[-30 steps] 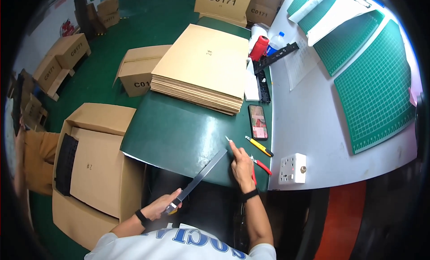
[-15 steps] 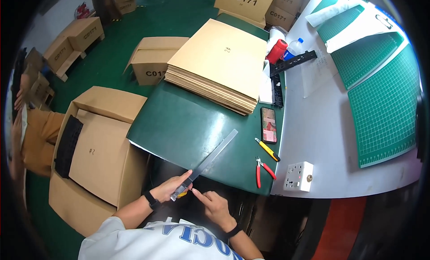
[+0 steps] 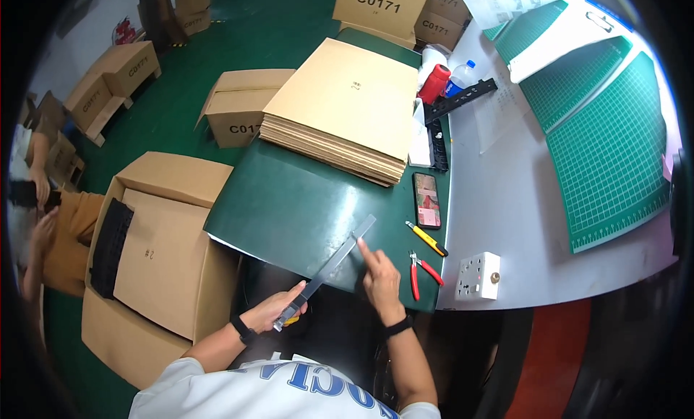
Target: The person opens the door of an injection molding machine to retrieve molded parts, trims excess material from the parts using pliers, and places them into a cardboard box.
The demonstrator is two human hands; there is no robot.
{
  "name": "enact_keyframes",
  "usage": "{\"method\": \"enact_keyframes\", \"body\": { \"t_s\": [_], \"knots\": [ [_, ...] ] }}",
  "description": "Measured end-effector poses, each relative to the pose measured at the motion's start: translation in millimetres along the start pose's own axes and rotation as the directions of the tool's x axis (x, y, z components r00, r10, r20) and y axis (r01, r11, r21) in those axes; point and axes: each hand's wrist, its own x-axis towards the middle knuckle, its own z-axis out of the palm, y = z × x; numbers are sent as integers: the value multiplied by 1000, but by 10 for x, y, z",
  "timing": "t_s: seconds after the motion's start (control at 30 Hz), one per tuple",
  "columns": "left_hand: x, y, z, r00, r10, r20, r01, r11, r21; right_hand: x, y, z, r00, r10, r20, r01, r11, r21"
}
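Note:
My left hand (image 3: 276,308) is closed round the lower end of a long, narrow grey strip (image 3: 334,261), which slants up and away over the front edge of the green-topped table (image 3: 289,209). A bit of something yellow (image 3: 291,321) shows under that hand; its kind is hidden. My right hand (image 3: 382,280) holds nothing. Its index finger is stretched out to the strip near the far end and seems to touch it, while the other fingers are partly curled. Right of this hand lie red-handled nippers (image 3: 415,274) and a yellow utility knife (image 3: 426,238).
A stack of flat cardboard sheets (image 3: 340,108) covers the table's back. Right stand a phone (image 3: 426,200), a white socket box (image 3: 478,276) and green cutting mats (image 3: 607,159). An open carton (image 3: 159,253) with a black part (image 3: 110,249) stands left, beside another person (image 3: 69,238).
My right hand has moved up and right, from beside my left hand to the strip's far part. The other person's hands, holding something dark, have come further into view at left.

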Motion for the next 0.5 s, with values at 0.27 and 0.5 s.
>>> {"method": "enact_keyframes", "body": {
  "t_s": [0.27,0.5],
  "knots": [
    [-167,-18,-110,999,-43,0,43,999,-20,250,449,-54,977,191,92,-173,970,-171],
    [188,108,34,990,130,-53,-139,964,-227,-205,-283,-229,995,101,9,-98,944,315]
  ]
}}
